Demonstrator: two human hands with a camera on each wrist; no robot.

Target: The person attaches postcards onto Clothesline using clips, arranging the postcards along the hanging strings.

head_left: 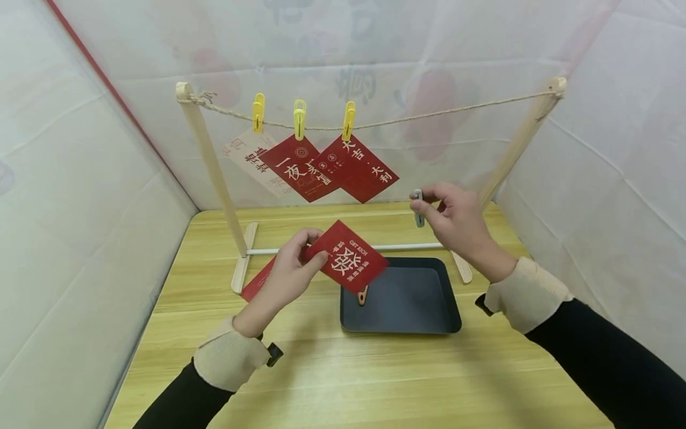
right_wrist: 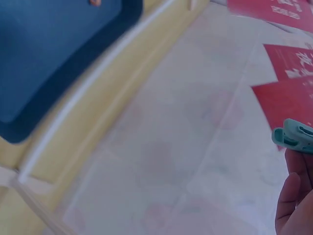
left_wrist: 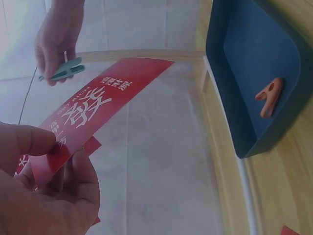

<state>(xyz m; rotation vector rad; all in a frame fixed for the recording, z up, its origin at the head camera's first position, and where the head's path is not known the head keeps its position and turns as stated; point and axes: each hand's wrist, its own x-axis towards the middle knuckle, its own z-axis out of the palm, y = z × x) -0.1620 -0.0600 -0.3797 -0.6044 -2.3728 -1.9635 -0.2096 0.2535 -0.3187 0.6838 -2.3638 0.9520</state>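
Note:
My left hand (head_left: 295, 262) pinches a red card (head_left: 351, 256) with white characters by its left corner, thumb on the printed face. In the head view the card overlaps the dark tray behind it. My right hand (head_left: 458, 220) is raised at the right, below the rope, and pinches a pale green clothespin (left_wrist: 67, 70) between thumb and fingers. Three cards hang from the twine rope (head_left: 439, 113): a cream card (head_left: 254, 158), a red card (head_left: 292, 170) and another red card (head_left: 367, 170). Yellow clothespins (head_left: 300, 119) hold them there.
A dark tray (head_left: 455, 316) sits on the wooden table, with an orange clothespin (left_wrist: 270, 98) inside. Another red card (head_left: 257, 280) lies partly under my left hand. Two wooden posts (head_left: 206, 155) carry the rope, joined low by a white bar (head_left: 407, 246). White fabric walls surround the table.

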